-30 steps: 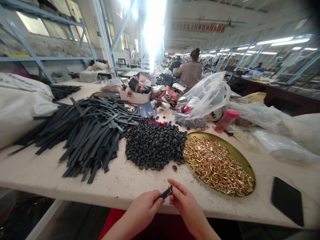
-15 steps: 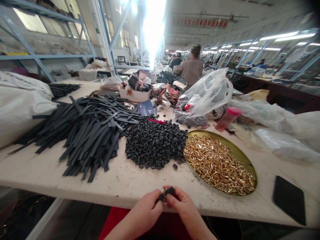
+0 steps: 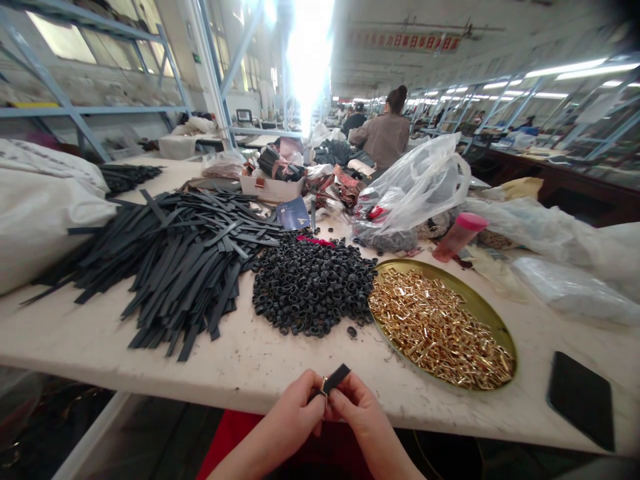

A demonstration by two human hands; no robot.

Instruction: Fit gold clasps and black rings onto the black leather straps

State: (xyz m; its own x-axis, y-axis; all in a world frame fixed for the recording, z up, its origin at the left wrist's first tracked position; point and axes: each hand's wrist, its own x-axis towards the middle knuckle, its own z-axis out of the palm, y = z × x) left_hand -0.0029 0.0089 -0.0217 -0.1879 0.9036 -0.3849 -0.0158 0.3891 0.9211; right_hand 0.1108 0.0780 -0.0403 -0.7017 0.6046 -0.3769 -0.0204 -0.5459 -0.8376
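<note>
At the table's front edge my left hand [image 3: 296, 412] and my right hand [image 3: 361, 408] meet, fingers closed in a pinch. Between them is a black strap [image 3: 337, 377], its free end sticking up to the right. A small gold buckle [image 3: 325, 387] sits on the strap between my fingertips. My left fingers grip the strap's lower part, and my right thumb and fingers press it by the buckle. Beyond my hands lies a heap of small black loops [image 3: 310, 287]. Gold buckles [image 3: 440, 327] fill much of a round gold tray [image 3: 487, 313] to the right.
A large pile of black straps [image 3: 190, 260] covers the left of the table. A dark phone-like slab [image 3: 581, 399] lies at the right edge. Behind stand a pink-lidded jar [image 3: 460, 237], a plastic bag [image 3: 415, 193] and a white box [image 3: 273, 189]. A person [image 3: 385, 137] sits farther back.
The strap's free end now sticks up farther past the buckle and points more upward. Both hands have stayed together at the table edge. The view has shifted slightly.
</note>
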